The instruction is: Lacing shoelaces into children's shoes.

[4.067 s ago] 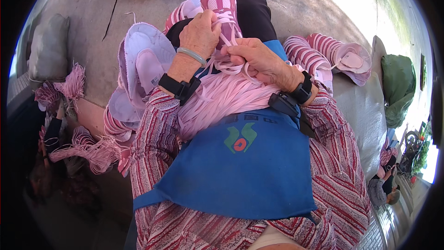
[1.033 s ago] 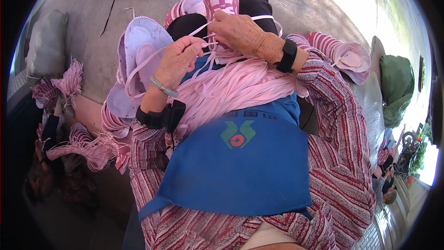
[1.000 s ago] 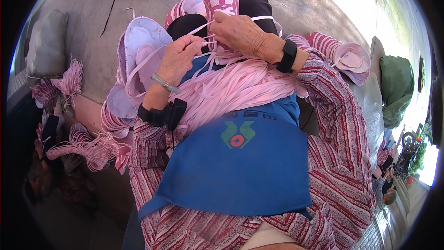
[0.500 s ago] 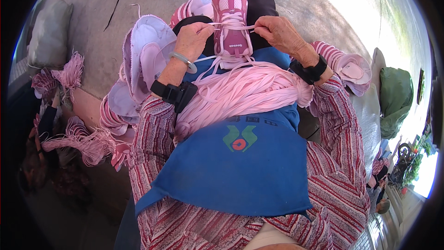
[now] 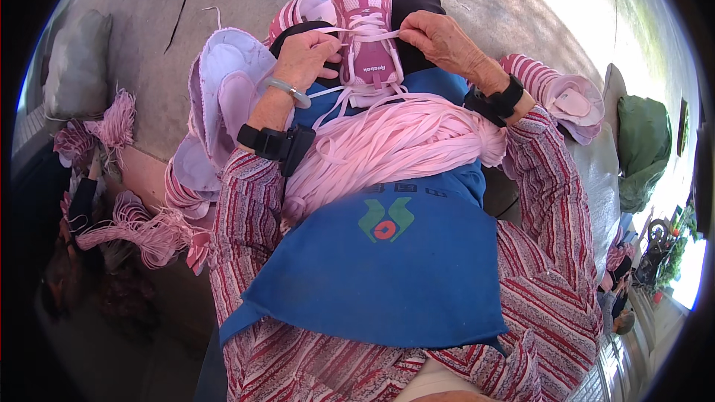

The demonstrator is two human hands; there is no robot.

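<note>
A pink-and-mauve sneaker upper lies between my knees, toe pointing away, with a pale pink shoelace threaded through its eyelets. My right hand pinches one lace end, pulled out to the right of the upper. At the left side, my left hand has thumb and forefinger closed by the other lace end, its lower fingers loosely spread; its exact grip is partly hidden. Across my lap lies a thick bundle of pink laces, nearer than the upper, over a blue apron.
Stacked pink-and-white shoe uppers stand at my left, and more striped uppers at my right. Bunches of pink laces hang farther left, beside another person's arm. A grey sack and a green sack sit farther out.
My left hand has shifted slightly down and its lower fingers have spread. The lace on that side now runs above the fingers. My right hand still pulls its lace end.
</note>
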